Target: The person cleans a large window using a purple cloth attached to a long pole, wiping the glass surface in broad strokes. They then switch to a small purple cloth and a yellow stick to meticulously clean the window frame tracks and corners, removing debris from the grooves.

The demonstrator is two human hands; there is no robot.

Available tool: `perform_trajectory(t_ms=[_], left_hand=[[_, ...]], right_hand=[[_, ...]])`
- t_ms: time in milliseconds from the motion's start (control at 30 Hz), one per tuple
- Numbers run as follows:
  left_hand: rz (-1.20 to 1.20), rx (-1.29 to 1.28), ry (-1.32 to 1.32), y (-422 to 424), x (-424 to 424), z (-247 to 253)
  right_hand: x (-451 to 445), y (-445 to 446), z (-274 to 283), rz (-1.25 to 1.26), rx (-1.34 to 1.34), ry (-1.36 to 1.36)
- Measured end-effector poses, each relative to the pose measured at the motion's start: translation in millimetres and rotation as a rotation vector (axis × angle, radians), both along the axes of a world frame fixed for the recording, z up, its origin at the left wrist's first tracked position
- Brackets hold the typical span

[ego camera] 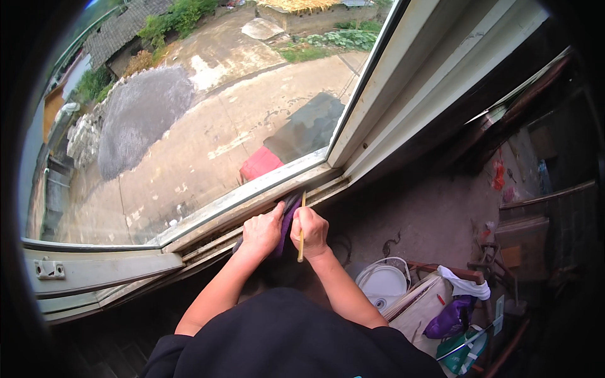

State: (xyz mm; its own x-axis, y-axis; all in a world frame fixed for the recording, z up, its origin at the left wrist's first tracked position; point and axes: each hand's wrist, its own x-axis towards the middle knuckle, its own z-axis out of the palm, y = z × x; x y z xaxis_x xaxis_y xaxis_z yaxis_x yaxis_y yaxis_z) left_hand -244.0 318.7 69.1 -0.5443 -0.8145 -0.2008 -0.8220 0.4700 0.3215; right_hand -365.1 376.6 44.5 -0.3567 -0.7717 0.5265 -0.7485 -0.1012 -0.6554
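Observation:
At the sill of a sliding window, my left hand presses a dark purple and grey cloth against the window track. Its index finger points along the cloth towards the far right end of the track. Close beside it, my right hand is closed around a thin yellowish stick. The stick's upper tip reaches the track by the cloth's edge, and its lower end sticks out below my fist. Dark dirt shows in the grooves to the left. Part of the cloth is hidden under my left hand.
A white-framed glass pane rises beyond the track, with a concrete yard outside. To the lower right stand a white bucket and a wooden surface bearing a purple bag, a white cloth and a long-handled tool.

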Motion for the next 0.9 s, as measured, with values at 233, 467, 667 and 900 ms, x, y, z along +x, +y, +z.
perform_trajectory(t_ms=[233, 467, 667, 900], left_hand=[[-0.046, -0.066, 0.076, 0, -17, -14], [-0.003, 0.083, 0.180, 2, -24, -11], [-0.030, 0.019, 0.284, 8, -12, -20], [0.037, 0.115, 0.328, -10, -28, -27]], right_hand=[[5, -19, 23, -0.032, 0.202, 0.212], [-18, -29, 44, 0.116, -0.047, 0.356], [-32, -38, 17, 0.474, -0.148, -0.063], [-29, -60, 4, 0.280, -0.087, 0.171]])
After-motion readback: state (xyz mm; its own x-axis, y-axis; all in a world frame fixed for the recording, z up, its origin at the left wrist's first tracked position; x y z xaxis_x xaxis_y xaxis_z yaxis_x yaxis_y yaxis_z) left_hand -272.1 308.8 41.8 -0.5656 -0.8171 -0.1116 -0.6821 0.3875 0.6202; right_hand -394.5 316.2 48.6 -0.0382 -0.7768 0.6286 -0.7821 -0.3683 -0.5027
